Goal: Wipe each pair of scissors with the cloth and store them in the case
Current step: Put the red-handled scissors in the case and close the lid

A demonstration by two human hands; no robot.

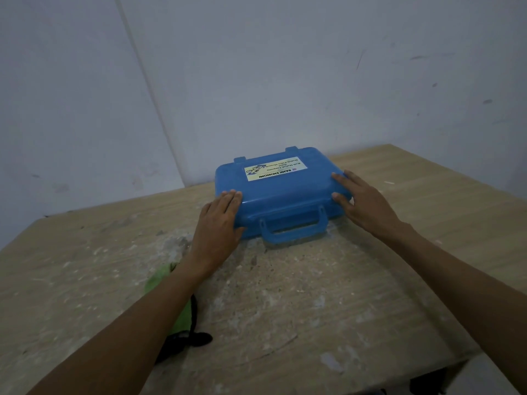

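Note:
A blue plastic case (281, 192) lies closed on the wooden table, its handle (293, 230) facing me and a white label on the lid. My left hand (221, 223) grips the case's front left corner, fingers on the lid and thumb at the front edge. My right hand (362, 202) holds the front right corner the same way. A green cloth (159, 277) lies on the table under my left forearm. Black scissor handles (196, 336) stick out beside the forearm; the blades are hidden.
The worn, pale-stained table (285, 303) stands in a corner against grey walls (285, 67). Its front right edge (467, 363) drops off near the frame's lower right. A small pale sliver (389, 182) lies on the table to the right of the case.

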